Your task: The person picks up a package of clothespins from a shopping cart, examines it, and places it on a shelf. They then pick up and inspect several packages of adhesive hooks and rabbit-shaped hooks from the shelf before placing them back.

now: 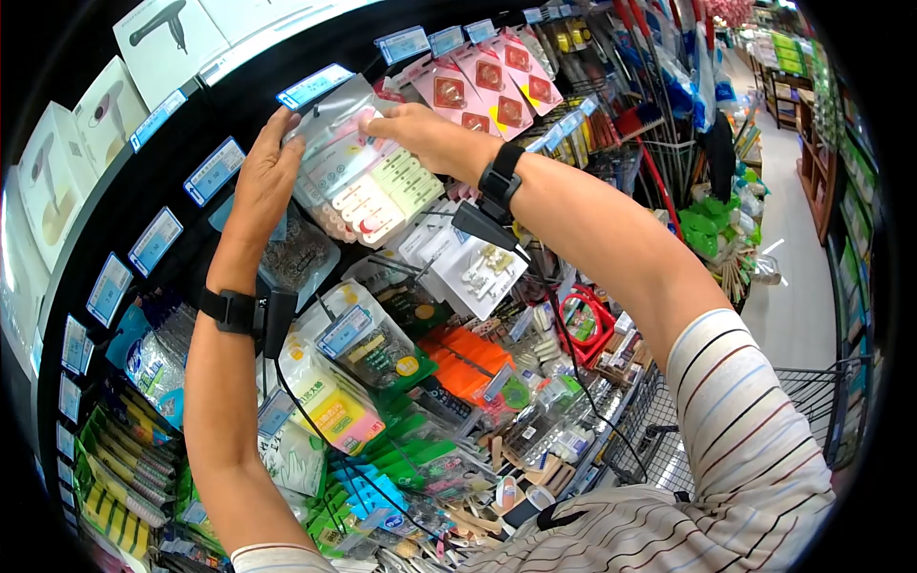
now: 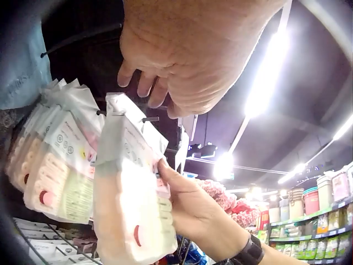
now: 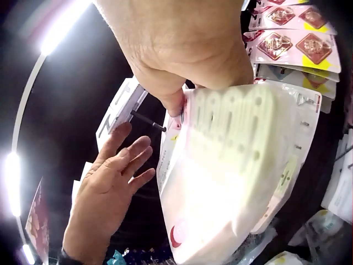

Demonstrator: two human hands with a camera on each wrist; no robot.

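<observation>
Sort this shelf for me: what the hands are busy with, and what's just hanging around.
In hand: white packet, pinched by the right grip; peg; left grip, open beside the packet.
Just there: pink packs; hairdryer boxes; price tags; orange packs; cart.

Hair dryer boxes [image 1: 162, 38], pink packs [image 1: 487, 81], shopping cart [image 1: 659, 430]

In the right wrist view, dark free room lies between the left hand [image 3: 110, 176] and the white packet [image 3: 231, 165]; the peg [image 3: 148, 120] crosses it at upper centre. Pink packets [image 3: 292, 41] crowd the upper right. In the head view a cart [image 1: 812, 401] blocks the lower right.
</observation>
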